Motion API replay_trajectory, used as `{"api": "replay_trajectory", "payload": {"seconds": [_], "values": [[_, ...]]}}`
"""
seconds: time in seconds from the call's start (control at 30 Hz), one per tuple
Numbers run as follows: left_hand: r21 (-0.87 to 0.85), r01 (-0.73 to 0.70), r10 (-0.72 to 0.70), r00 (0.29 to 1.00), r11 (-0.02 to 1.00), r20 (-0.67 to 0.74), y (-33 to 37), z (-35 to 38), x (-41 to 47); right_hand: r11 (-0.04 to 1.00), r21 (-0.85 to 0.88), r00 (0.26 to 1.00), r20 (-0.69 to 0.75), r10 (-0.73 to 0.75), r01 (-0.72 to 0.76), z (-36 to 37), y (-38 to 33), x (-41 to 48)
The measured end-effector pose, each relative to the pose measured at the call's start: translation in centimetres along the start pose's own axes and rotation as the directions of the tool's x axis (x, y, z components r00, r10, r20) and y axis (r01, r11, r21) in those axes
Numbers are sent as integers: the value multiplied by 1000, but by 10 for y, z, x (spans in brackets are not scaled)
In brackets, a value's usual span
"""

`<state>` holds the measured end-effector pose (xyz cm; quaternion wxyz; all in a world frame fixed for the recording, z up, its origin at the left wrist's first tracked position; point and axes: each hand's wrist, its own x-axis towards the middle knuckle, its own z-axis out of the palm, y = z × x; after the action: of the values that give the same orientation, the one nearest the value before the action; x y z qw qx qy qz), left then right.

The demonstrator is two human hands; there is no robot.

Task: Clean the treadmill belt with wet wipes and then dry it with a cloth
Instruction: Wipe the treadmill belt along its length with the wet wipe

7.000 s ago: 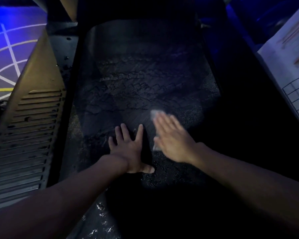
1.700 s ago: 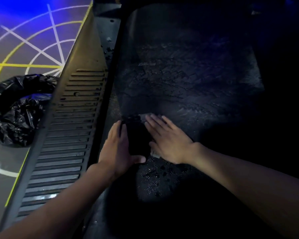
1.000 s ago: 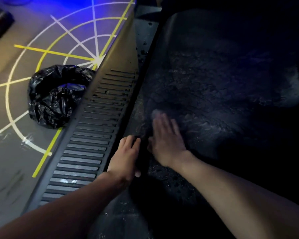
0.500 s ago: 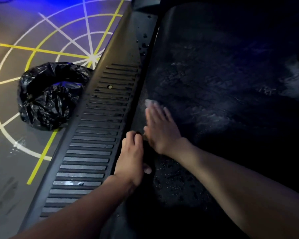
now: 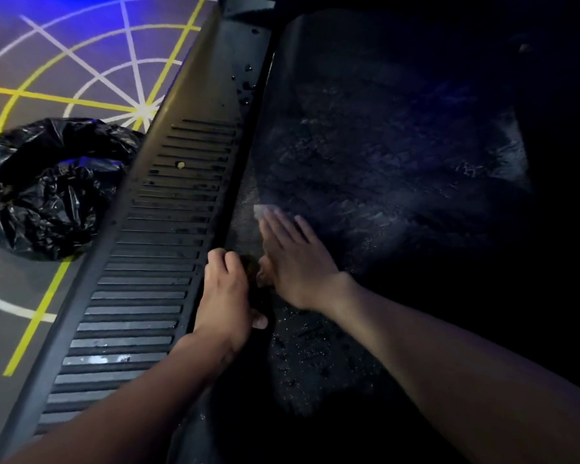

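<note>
Wipe (image 5: 260,211) mostly hidden under flat right hand (image 5: 295,259) — left hand (image 5: 226,293) curled, grip unclear.

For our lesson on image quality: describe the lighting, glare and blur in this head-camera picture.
Head view: a small pool of light falls on the belt near the right hand; the belt's right side sinks into black. Wet ribs of the side rail glint. The right hand's fingers are motion-blurred over the wipe. Blue light tints the floor.

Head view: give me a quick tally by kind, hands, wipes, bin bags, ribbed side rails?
Hands: 2, left hand and right hand
Wet wipe: 1, under the right fingers
Black bin bag: 1
Ribbed side rail: 1
Total: 5
</note>
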<state>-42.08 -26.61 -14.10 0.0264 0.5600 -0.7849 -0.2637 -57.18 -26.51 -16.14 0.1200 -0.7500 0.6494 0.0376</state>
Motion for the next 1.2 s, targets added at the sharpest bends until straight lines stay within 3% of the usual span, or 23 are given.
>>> {"api": "replay_trajectory", "payload": {"seconds": [0.13, 0.27, 0.4, 0.5, 0.57, 0.7, 0.83, 0.97, 1.1, 1.13, 1.2], "values": [[75, -23, 22, 1000, 997, 22, 3, -1, -2, 946, -65, 947, 61, -315, 318, 14, -2, -17], [198, 14, -26, 998, 980, 58, 16, -6, 1, 998, -45, 998, 40, -52, 54, 5, 19, -15], [248, -12, -8, 997, 969, 79, 17, -7, 2, 954, -68, 956, 51, -289, 292, 14, 13, -30], [289, -16, -13, 995, 957, 96, 18, -7, 3, 987, -56, 989, 2, -149, 149, 10, 18, -26], [307, -26, -6, 995, 951, 102, 19, -8, 4, 993, 57, 994, -50, -96, 99, 10, 9, -21], [336, -32, -7, 993, 941, 115, 16, -7, 6, 992, 124, 999, -35, 2, 2, 15, 0, -18], [377, -82, 27, 989, 922, 148, 21, -8, 4, 972, -12, 972, 14, -234, 234, 18, 13, -40], [424, -97, -1, 974, 900, 225, 25, -7, 4, 1000, -8, 1000, -29, -13, 13, 11, 41, -41], [467, -98, -90, 928, 879, 362, 36, -9, 5, 950, -36, 951, -11, -311, 310, 21, 33, -55], [443, -72, -122, 912, 894, 393, 41, -10, 5, 959, -47, 960, 1, -281, 281, 19, 43, -49], [419, 6, -201, 884, 908, 423, 52, -9, 5, 996, -14, 996, -11, -87, 86, 11, 52, -45]]}}
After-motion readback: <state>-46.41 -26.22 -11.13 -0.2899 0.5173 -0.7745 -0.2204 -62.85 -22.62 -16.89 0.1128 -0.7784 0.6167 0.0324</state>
